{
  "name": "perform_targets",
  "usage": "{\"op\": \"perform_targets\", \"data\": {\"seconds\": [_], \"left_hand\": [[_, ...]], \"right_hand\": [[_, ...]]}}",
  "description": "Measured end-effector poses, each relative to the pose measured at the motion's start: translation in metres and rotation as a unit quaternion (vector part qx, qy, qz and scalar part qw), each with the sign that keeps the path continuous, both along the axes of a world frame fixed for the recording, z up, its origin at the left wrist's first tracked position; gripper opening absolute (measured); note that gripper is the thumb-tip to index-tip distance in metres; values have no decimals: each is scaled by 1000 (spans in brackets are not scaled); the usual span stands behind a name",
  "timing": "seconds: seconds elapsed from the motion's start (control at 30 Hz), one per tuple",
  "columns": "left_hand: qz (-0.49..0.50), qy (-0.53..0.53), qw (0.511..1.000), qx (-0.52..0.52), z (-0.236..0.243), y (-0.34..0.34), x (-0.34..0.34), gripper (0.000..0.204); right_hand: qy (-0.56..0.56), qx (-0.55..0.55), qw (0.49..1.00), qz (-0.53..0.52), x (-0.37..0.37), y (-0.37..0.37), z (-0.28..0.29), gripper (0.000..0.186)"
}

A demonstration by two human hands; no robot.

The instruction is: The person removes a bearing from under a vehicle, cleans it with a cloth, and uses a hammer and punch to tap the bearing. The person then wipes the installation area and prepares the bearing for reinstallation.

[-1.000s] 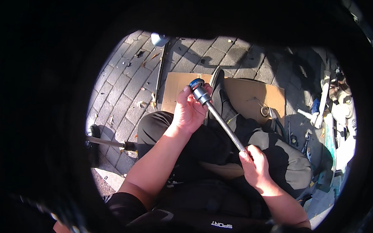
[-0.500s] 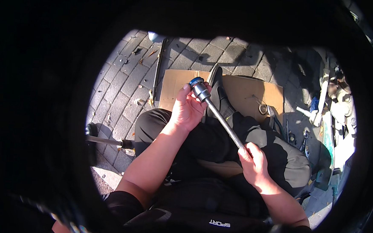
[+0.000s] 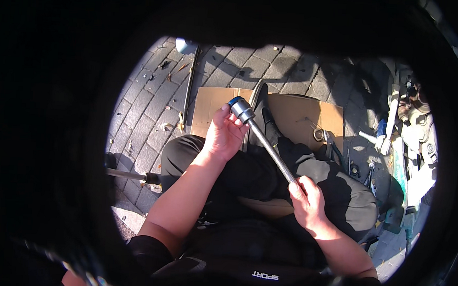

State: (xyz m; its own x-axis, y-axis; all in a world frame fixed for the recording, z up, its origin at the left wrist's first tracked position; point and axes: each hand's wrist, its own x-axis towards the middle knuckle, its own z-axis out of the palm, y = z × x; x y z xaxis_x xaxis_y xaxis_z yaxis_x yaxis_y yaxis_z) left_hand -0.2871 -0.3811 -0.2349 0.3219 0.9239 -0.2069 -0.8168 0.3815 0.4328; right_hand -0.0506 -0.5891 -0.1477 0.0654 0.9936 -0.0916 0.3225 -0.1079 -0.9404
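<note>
A shiny steel rod (image 3: pixel 271 152) that looks like a piston rod lies slantwise across the space above my crossed legs. Its upper left end carries a thick cylindrical metal head (image 3: pixel 243 111) with a blue end. My left hand (image 3: pixel 223 136) is closed around that head, thumb at the blue end and fingers partly behind it. The rod's lower right end is in the fist of my right hand (image 3: pixel 309 204), which hides its tip.
Cardboard (image 3: pixel 323 108) lies under my feet on grey paving (image 3: pixel 153 101). A ring-shaped part (image 3: pixel 319 135) rests on it. Small tools (image 3: pixel 371 172) and metal machinery (image 3: pixel 419 123) stand at right. Long dark bar (image 3: pixel 192 83) and metal shaft (image 3: pixel 127 174) are at left.
The whole view has shifted slightly, so hands and rod sit a little further left. The blue end shows less of its face. Both hands keep their hold.
</note>
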Motion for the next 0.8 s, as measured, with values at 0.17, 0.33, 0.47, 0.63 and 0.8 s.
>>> {"op": "perform_targets", "data": {"seconds": [0.17,0.33,0.47,0.63,0.8], "left_hand": [[-14,-17,1000,19,1,-3,1,38],[-16,-19,1000,10,5,-6,1,40],[-22,-34,999,11,5,-7,2,40],[-42,-31,999,15,5,-7,0,42],[-46,-21,998,33,7,-4,-3,42]], "right_hand": [[19,10,999,-31,-3,3,-3,43],[28,-8,998,-50,0,4,-7,41],[32,-10,998,-53,2,5,-11,39],[54,-17,997,-55,4,5,-15,38],[103,-50,992,-54,7,3,-15,39]]}}
